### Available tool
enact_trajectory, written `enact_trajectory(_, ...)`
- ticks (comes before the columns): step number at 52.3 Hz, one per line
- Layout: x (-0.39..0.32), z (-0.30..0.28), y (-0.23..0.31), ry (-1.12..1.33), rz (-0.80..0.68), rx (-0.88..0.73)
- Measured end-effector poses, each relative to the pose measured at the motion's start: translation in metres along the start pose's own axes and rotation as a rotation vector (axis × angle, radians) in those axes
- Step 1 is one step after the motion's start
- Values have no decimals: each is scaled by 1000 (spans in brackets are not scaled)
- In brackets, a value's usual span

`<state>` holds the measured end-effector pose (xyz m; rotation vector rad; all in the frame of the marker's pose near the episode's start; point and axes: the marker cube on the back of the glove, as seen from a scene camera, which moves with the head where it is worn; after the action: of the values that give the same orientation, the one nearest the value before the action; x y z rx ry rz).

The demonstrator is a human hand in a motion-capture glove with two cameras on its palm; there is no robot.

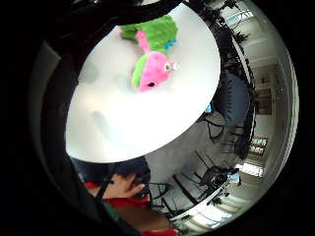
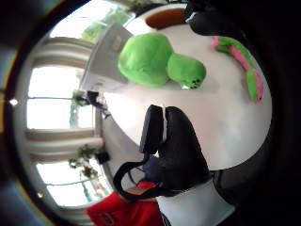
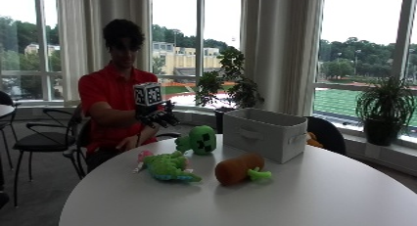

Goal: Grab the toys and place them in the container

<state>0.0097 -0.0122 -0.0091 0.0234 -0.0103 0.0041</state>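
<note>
- The gloved right hand is raised above the table edge at left centre of the outside view. Its fingers are spread and only slightly bent, and they hold nothing.
- In the thumb side palm view, one gloved finger shows in front of the tabletop, touching no toy.
- The green block-faced toy sits on the white round table, just below and to the right of the hand in the outside view. It is the nearest toy and is apart from the hand.
- The green and pink plush toy lies flat on the table in the lower left centre, near the table edge.
- The brown toy with a green end lies on its side at centre, just beside the container.
- The white fabric container stands upright at right of centre, open side up, behind the toys. No toy is visible inside it.
- The bare left hand hangs low at the table edge, below the gloved hand.
- Nothing stands between the gloved hand and the toys.
- Potted plants stand along the window behind the table.
</note>
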Motion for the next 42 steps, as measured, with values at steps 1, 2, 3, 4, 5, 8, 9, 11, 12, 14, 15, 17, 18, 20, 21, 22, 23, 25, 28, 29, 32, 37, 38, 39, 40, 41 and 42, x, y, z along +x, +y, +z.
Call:
enact_trajectory(1,0,-1,-1,1,-1,2)
enact_trajectory(2,1,-1,-3,1,-3,4)
enact_trajectory(3,1,-2,-4,1,-4,6)
enact_trajectory(4,1,-3,-5,0,-6,8)
enact_trajectory(5,1,-3,-6,1,-7,9)
enact_trajectory(8,0,-5,-10,5,-9,8)
enact_trajectory(9,-1,-5,-11,6,-11,9)
enact_trajectory(11,-4,-6,-13,3,-16,8)
enact_trajectory(12,-5,-7,-14,-1,-18,7)
enact_trajectory(14,-8,-7,-17,-10,-25,6)
enact_trajectory(15,-9,-8,-18,-12,-28,6)
enact_trajectory(17,-12,-9,-23,-16,-38,6)
enact_trajectory(18,-14,-9,-26,-18,-45,7)
enact_trajectory(20,-21,-10,-32,-18,-63,10)
enact_trajectory(21,-25,-10,-36,-13,-74,12)
enact_trajectory(22,-28,-10,-40,-4,-87,15)
enact_trajectory(23,-31,-10,-45,8,-100,18)
enact_trajectory(25,-37,-10,-55,32,-120,23)
enact_trajectory(28,-47,-9,-68,39,-131,11)
enact_trajectory(29,-53,-8,-71,33,-134,5)
enact_trajectory(32,-69,-3,-84,17,-161,1)
enact_trajectory(37,-93,8,-94,-8,-217,28)
enact_trajectory(38,-97,11,-94,-11,-223,23)
enact_trajectory(39,-100,13,-95,-10,-227,15)
enact_trajectory(40,-104,16,-95,-6,-230,3)
enact_trajectory(41,-107,18,-96,0,-231,-10)
enact_trajectory(42,-110,21,-97,7,-232,-23)
